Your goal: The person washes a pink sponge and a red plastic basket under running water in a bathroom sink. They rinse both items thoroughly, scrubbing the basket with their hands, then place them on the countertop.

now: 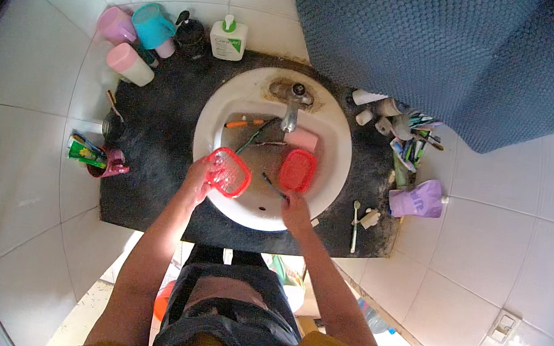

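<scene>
My left hand [201, 178] grips a clear plastic container with a red rim [237, 177], tilted above the left side of the white washbasin [330, 170]. Between the fingers of my right hand [297, 212] is a dark toothbrush [272, 185], its far end pointing into the basin. A red plastic lid or tray [297, 170] lies in the basin just beyond that hand. Farther back in the basin are a pink block-like item [303, 139], an orange-handled brush [243, 124] and a dark green toothbrush [254, 137]. Brownish water appears to cover the basin floor.
A chrome faucet [291, 111] rises at the basin's back. On the black countertop [169, 105] stand a pump bottle [228, 39], a pink-lidded container [130, 64] and a purple pouch [416, 199]. A white-and-green toothbrush [354, 229] lies at right. A blue towel [433, 46] hangs at upper right.
</scene>
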A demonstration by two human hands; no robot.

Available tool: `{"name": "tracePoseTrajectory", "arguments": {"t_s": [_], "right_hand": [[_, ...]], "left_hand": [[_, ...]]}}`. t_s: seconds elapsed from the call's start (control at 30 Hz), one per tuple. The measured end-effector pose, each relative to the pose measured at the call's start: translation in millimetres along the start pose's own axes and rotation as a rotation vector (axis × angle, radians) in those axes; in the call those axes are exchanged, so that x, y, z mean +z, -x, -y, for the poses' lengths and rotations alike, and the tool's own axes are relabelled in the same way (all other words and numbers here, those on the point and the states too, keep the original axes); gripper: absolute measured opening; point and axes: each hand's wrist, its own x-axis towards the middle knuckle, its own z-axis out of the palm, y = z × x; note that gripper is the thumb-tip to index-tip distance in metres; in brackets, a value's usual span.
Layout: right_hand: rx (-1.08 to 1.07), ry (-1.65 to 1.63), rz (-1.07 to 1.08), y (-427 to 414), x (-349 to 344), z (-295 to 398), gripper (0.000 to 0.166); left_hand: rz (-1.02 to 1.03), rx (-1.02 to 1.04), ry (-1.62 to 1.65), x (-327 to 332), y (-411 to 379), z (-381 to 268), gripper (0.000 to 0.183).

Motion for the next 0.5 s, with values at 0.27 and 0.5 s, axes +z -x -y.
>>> {"name": "tracePoseTrajectory", "arguments": {"t_s": [0.27,0.5], "right_hand": [[0.356,0.303,0.265,-59,101,-76,0.023],[0.317,-0.57,0.221,-42,88,29,0.029]], "left_hand": [[0.092,-0.04,-0.33,-10,1,-3,0.027],[-0.172,0.117,-0.046,6,10,23,0.042]]}}
